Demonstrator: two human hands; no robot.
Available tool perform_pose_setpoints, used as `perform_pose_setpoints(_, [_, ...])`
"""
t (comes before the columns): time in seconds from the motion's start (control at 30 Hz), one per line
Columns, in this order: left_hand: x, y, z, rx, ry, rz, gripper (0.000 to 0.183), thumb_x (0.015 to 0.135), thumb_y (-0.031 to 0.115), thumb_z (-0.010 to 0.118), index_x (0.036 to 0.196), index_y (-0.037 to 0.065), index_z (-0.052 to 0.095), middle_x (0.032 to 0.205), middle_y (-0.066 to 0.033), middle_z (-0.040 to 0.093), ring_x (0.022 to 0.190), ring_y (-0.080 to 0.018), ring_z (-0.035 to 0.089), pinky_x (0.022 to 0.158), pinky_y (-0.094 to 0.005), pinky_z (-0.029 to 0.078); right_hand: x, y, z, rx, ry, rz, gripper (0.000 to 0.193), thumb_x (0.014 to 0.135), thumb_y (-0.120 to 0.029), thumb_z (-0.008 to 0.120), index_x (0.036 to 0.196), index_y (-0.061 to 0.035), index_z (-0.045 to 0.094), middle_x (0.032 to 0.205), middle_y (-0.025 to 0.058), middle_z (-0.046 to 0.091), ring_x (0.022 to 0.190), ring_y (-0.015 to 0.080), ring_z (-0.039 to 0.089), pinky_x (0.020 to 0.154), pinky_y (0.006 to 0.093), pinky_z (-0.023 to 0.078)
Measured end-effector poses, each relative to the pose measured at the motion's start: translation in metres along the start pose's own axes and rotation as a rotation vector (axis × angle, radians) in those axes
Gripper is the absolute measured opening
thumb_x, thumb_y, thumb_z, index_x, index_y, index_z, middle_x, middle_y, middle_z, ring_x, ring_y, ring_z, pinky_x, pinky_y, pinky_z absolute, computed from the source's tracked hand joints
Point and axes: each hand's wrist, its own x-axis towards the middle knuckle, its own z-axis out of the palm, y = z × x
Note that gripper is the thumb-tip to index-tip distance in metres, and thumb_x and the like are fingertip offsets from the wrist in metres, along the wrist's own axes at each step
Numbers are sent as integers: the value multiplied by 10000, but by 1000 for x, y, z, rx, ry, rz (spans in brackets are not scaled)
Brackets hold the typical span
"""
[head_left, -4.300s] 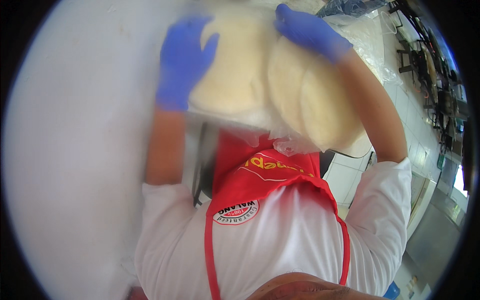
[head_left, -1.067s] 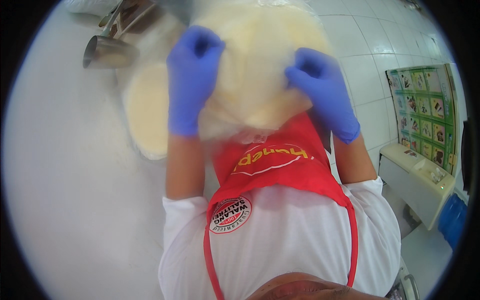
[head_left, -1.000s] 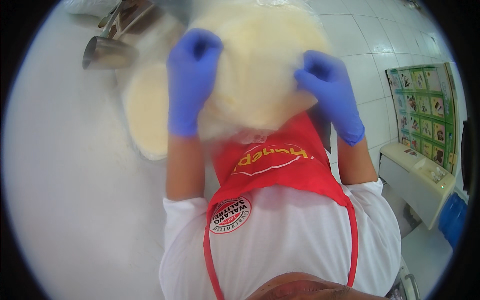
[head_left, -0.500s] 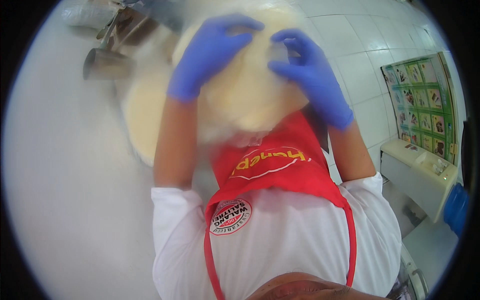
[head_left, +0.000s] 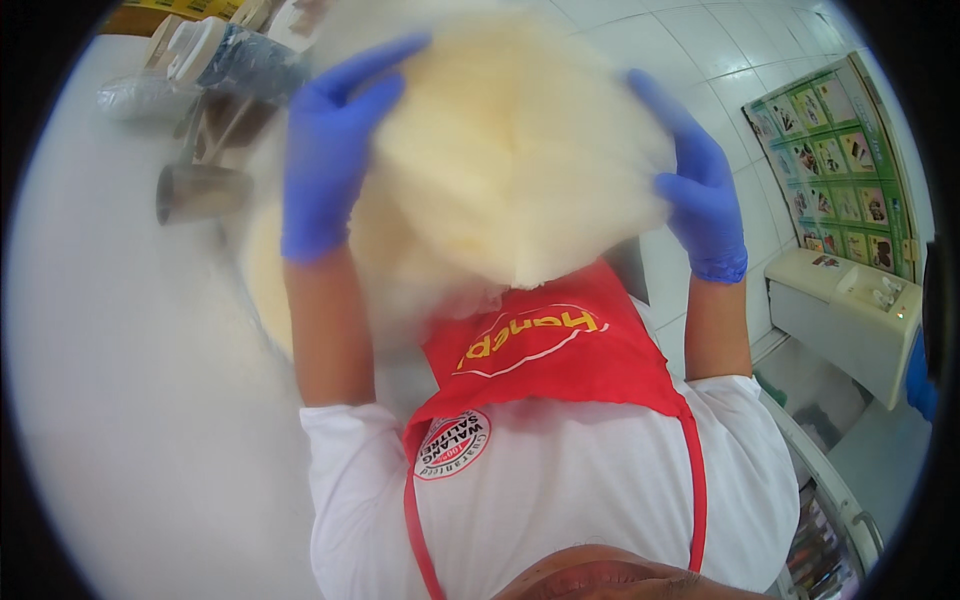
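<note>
L hand [head_left: 326, 165] n R hand [head_left: 708, 190], fingers half-open at edges of pale sheet [head_left: 490, 160]; can't tell grip cuz blur. Imo support both sides evenly, avoids rips.

Nearly meeting half a second ago, the left hand [head_left: 330, 150] and right hand [head_left: 705, 185] have spread to the sheet's [head_left: 500, 150] 10 and 3 o'clock edges; more of a tub [head_left: 250, 62] shows at 11 o'clock.

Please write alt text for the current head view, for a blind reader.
A person's left hand and right hand, both blue-gloved, flank a blurred pale yellow sheet above a red apron; at left, a metal cup and white table.
</note>
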Motion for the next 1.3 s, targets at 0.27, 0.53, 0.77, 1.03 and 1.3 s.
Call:
perform_pose_setpoints(0.27, [-13,-31,-21,-24,129,-20,435,909,73,652,1332,-20,675,1309,-117,695,1193,-174,623,1064,-299,455,-7,17,-18,98,49,35,900,731,-79,755,1542,75,396,1554,193,462,1424,278,470,1206,380,348])
perform_pose_setpoints(0.53, [-40,-56,-41,-20,249,-56,459,923,18,666,1373,-59,616,1378,-127,645,1233,-199,614,1080,-327,471,-12,35,-17,174,25,58,814,779,-75,746,1522,57,441,1492,166,532,1372,249,516,1172,370,393])
perform_pose_setpoints(0.77, [-4,-38,-20,644,137,100,531,860,232,806,1335,42,660,1253,-116,698,1169,-212,639,997,-343,495,27,47,13,-260,173,89,343,908,-102,679,1241,-21,664,1057,41,675,1009,120,612,925,272,484])
perform_pose_setpoints(1.03, [23,-17,2,653,-36,35,414,885,311,776,1151,0,711,903,-42,704,836,-114,621,780,-289,519,58,31,31,-411,68,-32,324,900,-229,716,1136,-8,691,790,44,626,768,140,611,785,292,511])
perform_pose_setpoints(1.3, [-12,23,14,577,-24,107,302,875,246,797,1058,22,710,866,-5,695,806,-68,611,736,-260,519,65,24,60,-830,74,-233,444,835,-320,813,1110,10,703,891,171,726,803,275,698,775,348,547])
